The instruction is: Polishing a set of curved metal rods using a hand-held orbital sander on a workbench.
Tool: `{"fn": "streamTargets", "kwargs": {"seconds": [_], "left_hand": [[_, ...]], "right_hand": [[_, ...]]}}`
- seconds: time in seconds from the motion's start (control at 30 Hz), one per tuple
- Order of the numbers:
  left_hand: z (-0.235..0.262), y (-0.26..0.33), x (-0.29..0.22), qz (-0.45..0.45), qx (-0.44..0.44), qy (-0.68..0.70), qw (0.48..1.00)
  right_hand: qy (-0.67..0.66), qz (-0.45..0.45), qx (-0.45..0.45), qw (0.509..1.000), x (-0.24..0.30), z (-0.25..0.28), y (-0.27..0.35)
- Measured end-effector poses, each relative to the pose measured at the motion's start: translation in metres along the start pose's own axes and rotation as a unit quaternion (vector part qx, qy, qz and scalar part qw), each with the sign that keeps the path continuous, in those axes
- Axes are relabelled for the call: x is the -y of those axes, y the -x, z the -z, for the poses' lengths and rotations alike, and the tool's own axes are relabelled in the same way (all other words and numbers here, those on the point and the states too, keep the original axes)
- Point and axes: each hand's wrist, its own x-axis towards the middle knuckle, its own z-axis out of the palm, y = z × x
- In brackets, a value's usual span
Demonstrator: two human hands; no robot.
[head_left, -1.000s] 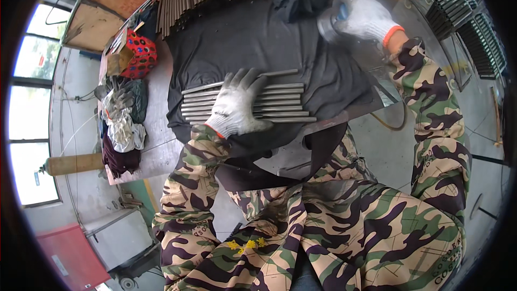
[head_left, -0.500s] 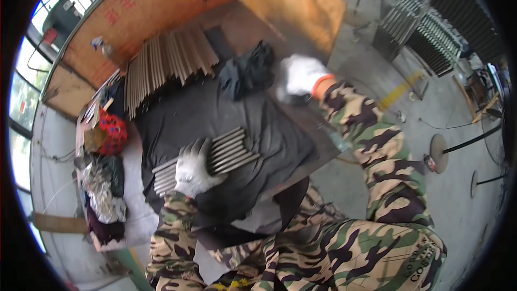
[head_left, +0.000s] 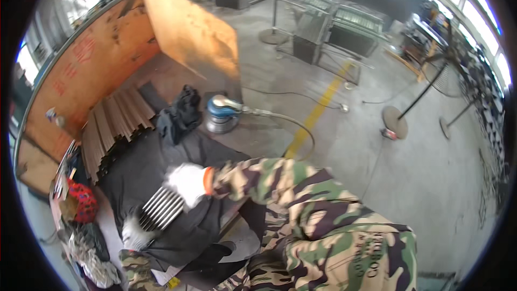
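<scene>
A row of several short metal rods (head_left: pixel 162 208) lies side by side over a dark cloth (head_left: pixel 126 170) on the workbench. My left hand (head_left: pixel 138 234), in a whitish glove with grey on it, is closed around their near-left ends. At the opposite ends is my right hand (head_left: pixel 186 184), in a white glove with an orange cuff, its fingers curled against the rods and somewhat blurred. Beyond it, a blue and silver power sander (head_left: pixel 222 113) with a hose stands on the bench, untouched.
Long brown metal strips (head_left: pixel 116 121) lie at the bench's far left, beside a crumpled black cloth (head_left: pixel 180 114). Orange boards (head_left: pixel 191 35) wall the back. A red patterned bundle (head_left: pixel 82 203) and crumpled plastic (head_left: pixel 91 261) sit left. Stands (head_left: pixel 396 122) and racks (head_left: pixel 339 29) occupy the floor.
My right hand has left the sander and come to the rods' far ends. The left hand has shifted from mid-row to the near-left ends. The view has swung right.
</scene>
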Motion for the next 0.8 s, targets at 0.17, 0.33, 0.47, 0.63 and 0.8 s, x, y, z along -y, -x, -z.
{"fn": "streamTargets", "kwargs": {"seconds": [0.17, 0.33, 0.47, 0.63, 0.8], "left_hand": [[-0.005, -0.027, -0.017, -0.042, -0.040, -0.047, 0.997], [0.008, -0.009, -0.006, -0.030, -0.041, -0.075, 0.996], [0.001, -0.027, -0.027, -0.054, -0.028, -0.103, 0.993], [0.007, -0.025, -0.037, -0.005, 0.002, -0.176, 0.984], [0.007, -0.023, -0.033, 0.001, 0.006, -0.191, 0.982]], "right_hand": [[0.099, -0.029, 0.000, 0.995, -0.003, -0.028, -0.002], [0.064, -0.036, 0.037, 0.997, 0.012, 0.003, -0.017], [0.096, -0.082, 0.093, 0.988, 0.012, 0.020, -0.006], [0.117, -0.098, 0.139, 0.978, 0.026, 0.029, -0.012], [0.137, -0.076, 0.136, 0.978, 0.030, 0.028, -0.021]]}}
